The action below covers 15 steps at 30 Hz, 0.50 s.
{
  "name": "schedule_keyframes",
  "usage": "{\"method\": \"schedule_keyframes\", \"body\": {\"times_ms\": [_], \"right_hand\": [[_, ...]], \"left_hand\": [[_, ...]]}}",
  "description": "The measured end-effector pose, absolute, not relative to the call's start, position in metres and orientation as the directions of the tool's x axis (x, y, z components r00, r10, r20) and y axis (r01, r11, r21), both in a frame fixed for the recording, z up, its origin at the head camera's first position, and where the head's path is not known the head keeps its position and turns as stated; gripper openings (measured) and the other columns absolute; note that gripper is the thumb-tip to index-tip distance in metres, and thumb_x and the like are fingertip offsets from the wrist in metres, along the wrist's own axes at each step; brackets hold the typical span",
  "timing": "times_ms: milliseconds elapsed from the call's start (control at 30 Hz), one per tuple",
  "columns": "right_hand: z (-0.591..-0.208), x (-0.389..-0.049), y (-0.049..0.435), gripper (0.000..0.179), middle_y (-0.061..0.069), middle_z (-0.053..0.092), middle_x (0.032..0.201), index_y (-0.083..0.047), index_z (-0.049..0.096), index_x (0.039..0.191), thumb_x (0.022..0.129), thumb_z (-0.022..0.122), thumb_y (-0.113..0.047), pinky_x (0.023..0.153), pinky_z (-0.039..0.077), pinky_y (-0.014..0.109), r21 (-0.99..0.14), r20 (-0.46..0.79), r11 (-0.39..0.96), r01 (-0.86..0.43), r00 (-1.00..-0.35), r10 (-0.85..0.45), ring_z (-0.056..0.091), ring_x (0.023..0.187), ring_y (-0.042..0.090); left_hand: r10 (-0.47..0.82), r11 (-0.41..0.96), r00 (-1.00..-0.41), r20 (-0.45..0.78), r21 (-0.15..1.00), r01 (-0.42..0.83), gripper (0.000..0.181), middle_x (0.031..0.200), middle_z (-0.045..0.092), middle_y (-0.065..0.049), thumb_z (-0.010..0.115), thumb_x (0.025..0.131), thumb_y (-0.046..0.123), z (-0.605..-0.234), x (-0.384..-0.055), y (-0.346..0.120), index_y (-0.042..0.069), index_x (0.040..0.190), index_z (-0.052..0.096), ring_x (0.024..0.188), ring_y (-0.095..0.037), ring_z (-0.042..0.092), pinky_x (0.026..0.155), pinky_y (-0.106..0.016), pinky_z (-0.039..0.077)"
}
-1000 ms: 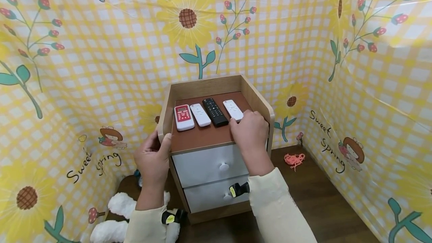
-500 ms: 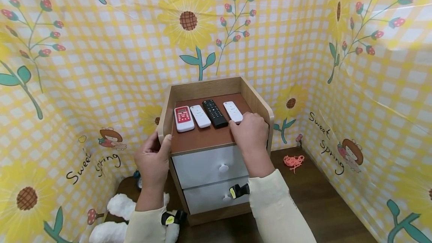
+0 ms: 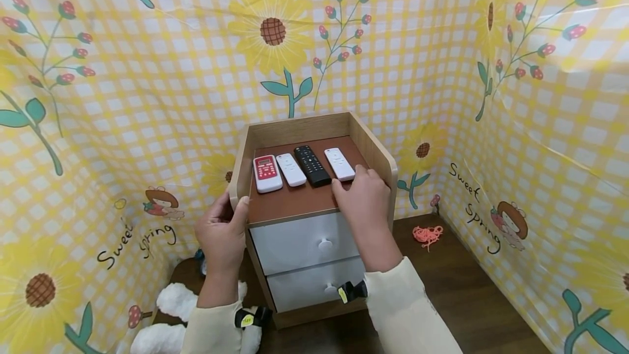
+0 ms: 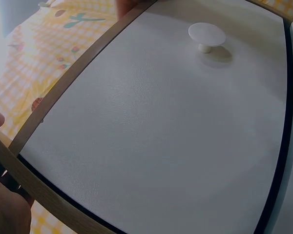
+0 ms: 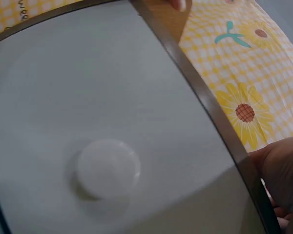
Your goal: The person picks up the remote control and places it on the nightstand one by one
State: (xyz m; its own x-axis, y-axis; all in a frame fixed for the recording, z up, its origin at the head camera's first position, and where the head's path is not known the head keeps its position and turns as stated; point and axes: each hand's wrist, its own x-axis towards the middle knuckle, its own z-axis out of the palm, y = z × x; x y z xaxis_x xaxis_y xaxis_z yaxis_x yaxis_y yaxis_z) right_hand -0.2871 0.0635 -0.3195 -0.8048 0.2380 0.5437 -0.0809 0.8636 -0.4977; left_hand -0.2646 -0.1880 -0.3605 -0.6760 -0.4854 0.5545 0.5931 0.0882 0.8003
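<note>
On the brown top of a small wooden nightstand (image 3: 285,201) lie several remote controls. From left to right are a red-and-white remote (image 3: 267,173), a slim white remote (image 3: 291,170), a black remote (image 3: 312,166) and a second white remote (image 3: 339,164). My left hand (image 3: 223,234) grips the front edge of the left side panel (image 3: 241,173), thumb on its inner face. In the left wrist view, part of that hand (image 4: 10,207) shows around the wooden edge. At the near end of the rightmost white remote is my right hand (image 3: 365,201), thumb and index finger spread apart.
Two white drawers (image 3: 300,242) with round knobs face me. White fluffy plush (image 3: 172,299) lies on the floor at lower left. A tangle of orange string (image 3: 427,236) is on the floor at right. Yellow checked sheeting (image 3: 172,70) encloses the corner.
My right hand has drawn slightly back from the rightmost white remote, uncovering its near end. The left hand stays at the side panel, and the remotes stay in their row.
</note>
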Motion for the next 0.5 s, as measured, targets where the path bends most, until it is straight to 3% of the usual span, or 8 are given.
{"method": "schedule_keyframes", "body": {"times_ms": [133,367,500], "right_hand": [[-0.333,-0.275,0.069,0.053,0.021,0.077,0.108,0.007,0.073,0.132,0.097,0.080,-0.033,0.083,0.065,0.049,-0.514,0.661,0.833,-0.205,-0.714,0.232,0.078,0.093,0.034],[-0.370,-0.256,0.090,0.030,0.016,0.078,0.101,0.005,0.077,0.120,0.095,0.076,-0.013,0.076,0.066,0.041,-0.425,0.891,0.711,-0.560,-0.397,0.220,0.078,0.085,0.026],[-0.384,-0.253,0.110,0.023,0.012,0.077,0.095,0.002,0.079,0.113,0.094,0.071,-0.010,0.073,0.062,0.039,-0.371,0.927,0.664,-0.649,-0.296,0.228,0.074,0.081,0.025]], "left_hand": [[-0.481,0.101,-0.681,0.551,0.807,0.582,0.035,0.097,0.080,0.008,0.082,0.095,0.005,-0.363,-0.267,-0.187,0.004,0.129,0.080,0.081,-0.007,0.072,0.065,-0.016,0.059],[-0.479,0.139,-0.678,0.558,0.811,0.568,0.036,0.115,0.078,-0.024,0.081,0.097,0.008,-0.362,-0.269,-0.187,0.005,0.132,0.079,0.089,-0.007,0.074,0.069,-0.016,0.060],[-0.483,0.138,-0.681,0.551,0.815,0.562,0.036,0.112,0.079,-0.018,0.081,0.097,0.009,-0.360,-0.272,-0.188,0.006,0.133,0.079,0.088,-0.006,0.074,0.069,-0.016,0.060]]}}
